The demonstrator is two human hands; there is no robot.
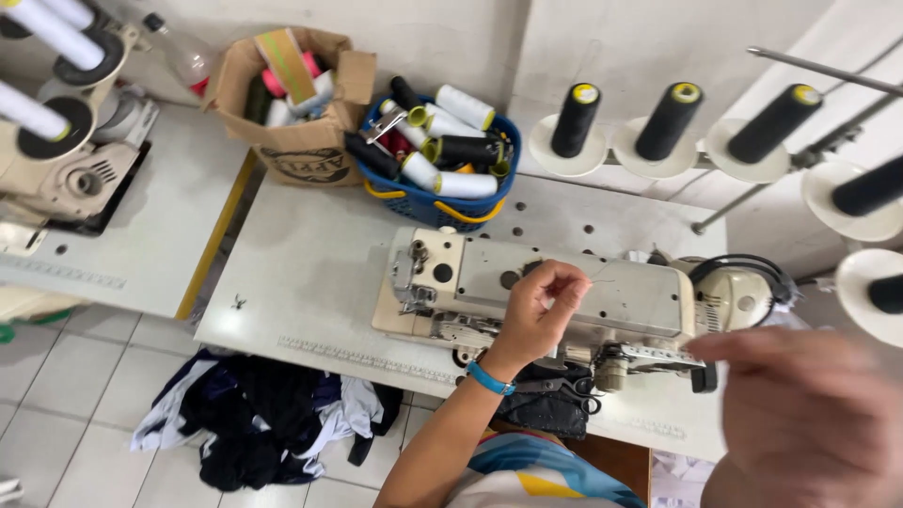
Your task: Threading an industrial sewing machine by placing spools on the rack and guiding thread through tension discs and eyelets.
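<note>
Blurred skin fills the near right corner: the right hand [809,419] is raised close to the camera, too smeared to tell whether its fingers are spread or closed, or whether they carry anything. Just beyond, the left hand [538,310], with a blue wristband [490,378] on its wrist, reaches over the top of the cream sewing machine [564,296]. Its thumb and forefinger are pinched on a fine thread [602,281], which shows as a thin dark line running rightward from the fingertips across the machine's top plate.

Below the table edge lies a heap of dark and white fabric [263,419] on the tiled floor. The machine sits on a white table [310,273].

Further back stands a blue basket [433,202] full of black and white thread spools, beside a cardboard box [296,99] holding more supplies. At the far right, black thread cones [670,120] stand in a row on pale discs, with a thin metal guide rod above them.

The thread is very fine and held only at the fingertips, so I judge it could easily slip out of the pinch if the fingers loosen. A pull against a cone that does not feed freely could also snap it or let it snag on the machine's fittings. The right hand, moving fast near the line, could brush it out of the grip.
</note>
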